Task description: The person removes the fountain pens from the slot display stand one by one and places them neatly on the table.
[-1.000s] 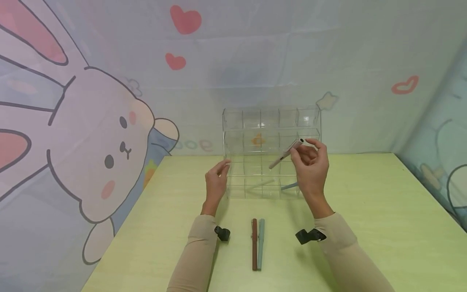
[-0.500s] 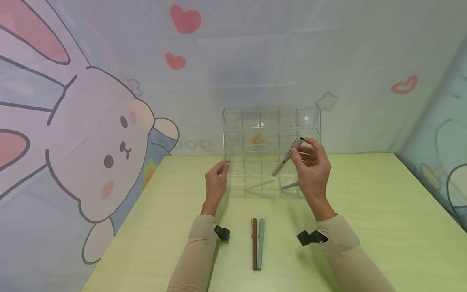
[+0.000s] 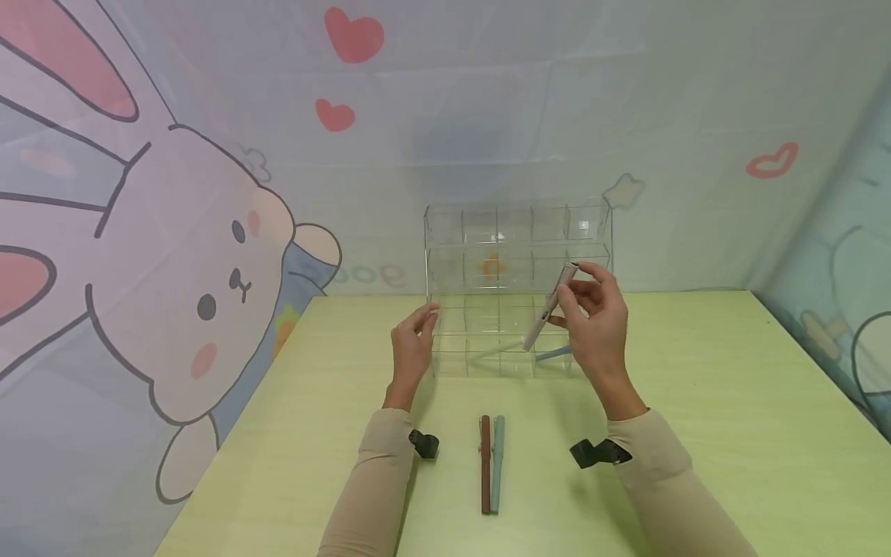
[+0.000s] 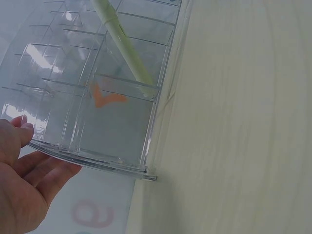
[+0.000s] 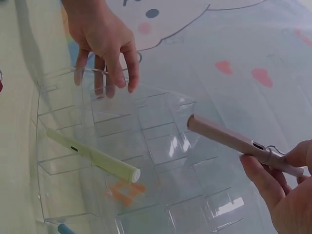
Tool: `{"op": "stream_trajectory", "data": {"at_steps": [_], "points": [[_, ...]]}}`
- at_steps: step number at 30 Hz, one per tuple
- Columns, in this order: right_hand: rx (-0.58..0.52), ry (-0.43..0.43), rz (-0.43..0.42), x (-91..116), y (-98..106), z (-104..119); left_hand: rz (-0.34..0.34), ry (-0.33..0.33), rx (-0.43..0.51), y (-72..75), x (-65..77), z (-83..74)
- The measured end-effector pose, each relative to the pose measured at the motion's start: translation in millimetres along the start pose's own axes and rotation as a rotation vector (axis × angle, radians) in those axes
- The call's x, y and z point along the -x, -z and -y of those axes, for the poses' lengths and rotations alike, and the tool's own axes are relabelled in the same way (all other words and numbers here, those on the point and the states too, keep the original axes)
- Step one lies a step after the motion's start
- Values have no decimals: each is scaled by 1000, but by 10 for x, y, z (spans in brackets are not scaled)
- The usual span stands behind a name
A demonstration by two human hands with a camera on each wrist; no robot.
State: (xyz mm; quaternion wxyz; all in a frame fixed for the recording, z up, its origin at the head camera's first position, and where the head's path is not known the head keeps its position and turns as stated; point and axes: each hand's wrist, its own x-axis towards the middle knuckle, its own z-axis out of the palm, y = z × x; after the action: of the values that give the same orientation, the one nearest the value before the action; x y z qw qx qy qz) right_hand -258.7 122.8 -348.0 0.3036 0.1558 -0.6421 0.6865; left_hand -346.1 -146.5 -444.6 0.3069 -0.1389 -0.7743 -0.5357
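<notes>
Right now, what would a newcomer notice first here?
Probably the big cartoon rabbit, tipped sideways on the backdrop, left in the head view. Then the clear compartment rack at centre: the left hand grips its left side, and the right hand holds a pale pink pen in front. Nearer, a brown pen and a teal pen lie side by side on the table.

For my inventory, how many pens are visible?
5: pinkish pen in the right hand; lime pen and blue pen in the clear plastic rack; brown pen and teal pen on the yellowish table. Others may be hidden.
</notes>
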Motion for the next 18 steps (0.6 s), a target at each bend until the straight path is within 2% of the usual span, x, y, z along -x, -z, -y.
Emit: {"op": "stream_trajectory", "data": {"at_steps": [5,18], "points": [[77,-136,95,-11,37,21,5,4,2,-4,8,8],[174,-285,312,-29,63,140,-1,-13,-5,4,-2,0]]}}
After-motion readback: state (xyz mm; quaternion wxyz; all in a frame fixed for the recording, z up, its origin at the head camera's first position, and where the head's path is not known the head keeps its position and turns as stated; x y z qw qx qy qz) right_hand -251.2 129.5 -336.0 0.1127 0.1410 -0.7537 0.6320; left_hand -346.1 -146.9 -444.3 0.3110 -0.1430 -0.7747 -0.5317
